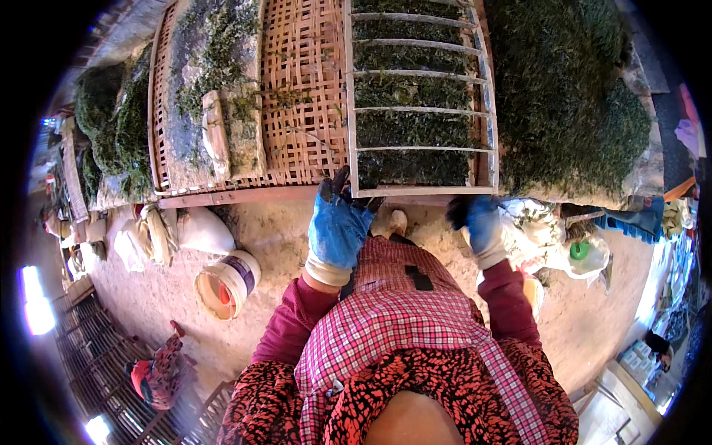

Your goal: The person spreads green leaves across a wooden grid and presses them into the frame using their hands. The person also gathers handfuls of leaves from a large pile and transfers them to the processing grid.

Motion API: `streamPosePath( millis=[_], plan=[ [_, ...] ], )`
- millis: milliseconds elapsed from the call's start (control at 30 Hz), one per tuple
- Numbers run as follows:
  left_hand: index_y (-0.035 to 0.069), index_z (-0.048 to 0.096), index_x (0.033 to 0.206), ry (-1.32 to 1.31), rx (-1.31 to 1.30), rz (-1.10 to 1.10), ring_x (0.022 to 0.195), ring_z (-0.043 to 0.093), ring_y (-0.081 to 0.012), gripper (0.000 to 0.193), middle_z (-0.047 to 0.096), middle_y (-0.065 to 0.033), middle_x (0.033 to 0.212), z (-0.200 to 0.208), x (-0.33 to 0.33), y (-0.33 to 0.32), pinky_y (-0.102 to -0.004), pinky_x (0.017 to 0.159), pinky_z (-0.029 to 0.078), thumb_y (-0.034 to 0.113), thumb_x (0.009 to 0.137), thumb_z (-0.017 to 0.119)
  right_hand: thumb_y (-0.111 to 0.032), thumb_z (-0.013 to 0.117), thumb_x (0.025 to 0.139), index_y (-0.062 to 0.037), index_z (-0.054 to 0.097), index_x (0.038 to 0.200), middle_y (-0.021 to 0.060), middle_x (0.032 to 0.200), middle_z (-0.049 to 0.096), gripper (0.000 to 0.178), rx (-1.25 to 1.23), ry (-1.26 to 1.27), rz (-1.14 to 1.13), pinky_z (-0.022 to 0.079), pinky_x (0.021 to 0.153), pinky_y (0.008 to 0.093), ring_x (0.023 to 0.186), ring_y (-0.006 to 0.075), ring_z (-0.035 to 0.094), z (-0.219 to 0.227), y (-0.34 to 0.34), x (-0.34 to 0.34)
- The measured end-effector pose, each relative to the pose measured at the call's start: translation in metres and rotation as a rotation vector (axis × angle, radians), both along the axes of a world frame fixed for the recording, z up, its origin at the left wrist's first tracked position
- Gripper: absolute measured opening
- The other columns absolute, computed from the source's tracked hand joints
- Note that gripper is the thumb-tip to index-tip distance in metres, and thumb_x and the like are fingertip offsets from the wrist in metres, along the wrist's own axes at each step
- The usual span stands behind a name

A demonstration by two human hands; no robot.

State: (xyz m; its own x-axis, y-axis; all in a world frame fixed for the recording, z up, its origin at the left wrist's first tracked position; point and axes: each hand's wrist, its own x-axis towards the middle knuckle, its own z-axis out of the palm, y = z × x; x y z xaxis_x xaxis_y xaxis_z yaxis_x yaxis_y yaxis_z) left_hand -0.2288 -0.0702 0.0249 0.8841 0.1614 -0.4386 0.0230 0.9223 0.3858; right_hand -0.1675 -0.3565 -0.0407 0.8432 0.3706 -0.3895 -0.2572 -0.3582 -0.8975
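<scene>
A pale rectangular frame (480, 111) with several thin crossbars lies over a bed of dark green, moss-like plant matter (415, 127). My left hand (337, 226), in a blue glove with dark fingertips, is closed at the frame's near left corner. Its fingers reach up beside the left rail, and the thumb side is under the near edge. Just below the near right corner is my right hand (482, 226), also blue-gloved. Its dark finger end is smeared and partly lost against the table edge, so its grip does not show.
Left of the frame lies a woven bamboo mat (304, 67), with a wooden block (215, 133) on a board beyond it. More green matter (571, 96) covers the right side. A white bucket (226, 285) stands on the floor. Another person (158, 374) is at lower left.
</scene>
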Motion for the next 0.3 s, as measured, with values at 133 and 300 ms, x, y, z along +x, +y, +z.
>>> streamPosePath(
  millis=[133,300],
  plan=[
    [0.005,0.047,0.139,-0.004,0.012,-0.013,0.116,0.06,-0.0284,0.052,0.06,-0.0122,0.13,-0.001,-0.001,-0.001,-0.0457,0.101,0.049,0.043,0.103,0.042,-0.021,0.065,0.086,-0.0048,0.062,0.122,0.016,0.102,0.067,0.04,-0.315,-0.759,0.275,0.055,0.079,0.0424,0.088,0.033,0.064,0.011,0.067,-0.008],
    [0.007,0.042,0.143,-0.096,0.142,-0.038,0.122,0.056,-0.0304,0.056,0.053,-0.0146,0.138,0.015,0.003,-0.004,-0.0475,0.103,0.049,0.045,0.102,0.045,-0.045,0.072,0.075,-0.0157,0.057,0.132,0.0154,0.151,0.039,0.066,-0.495,-1.234,0.425,0.029,0.116,0.0468,0.134,0.0369,0.041,0.033,0.13,0.054]
  ],
)
